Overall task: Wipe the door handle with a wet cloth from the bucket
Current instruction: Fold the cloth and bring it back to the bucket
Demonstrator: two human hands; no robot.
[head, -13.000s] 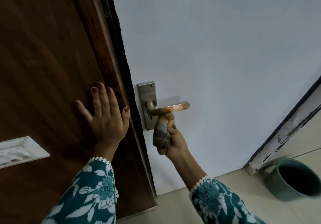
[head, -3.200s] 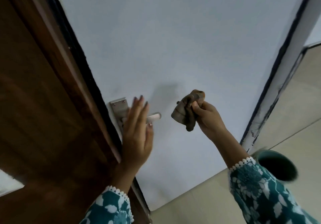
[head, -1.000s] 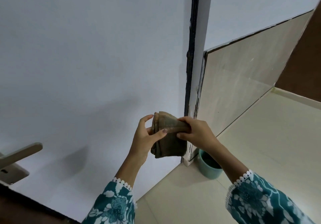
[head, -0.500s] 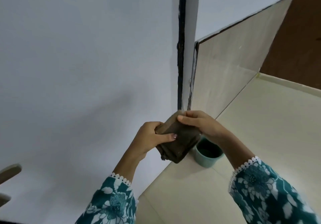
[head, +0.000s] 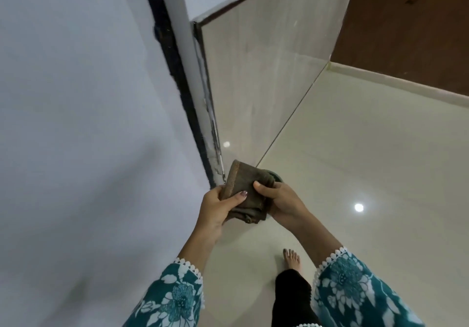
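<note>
While both hands, left hand (head: 215,207) and right hand (head: 281,201), are clamping the folded brown cloth (head: 245,189) above the bucket (head: 276,175), drips are probably risking a slippery floor tile (head: 355,162).

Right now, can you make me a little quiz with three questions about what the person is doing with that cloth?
1. True or false: only one hand holds the cloth.
2. What peeks out just behind the cloth? A) the green bucket B) a broom C) a chair
3. Fill in: the bare foot stands on the shiny ____.

Key:
1. False. The left hand and the right hand both grip it.
2. A
3. floor
</note>
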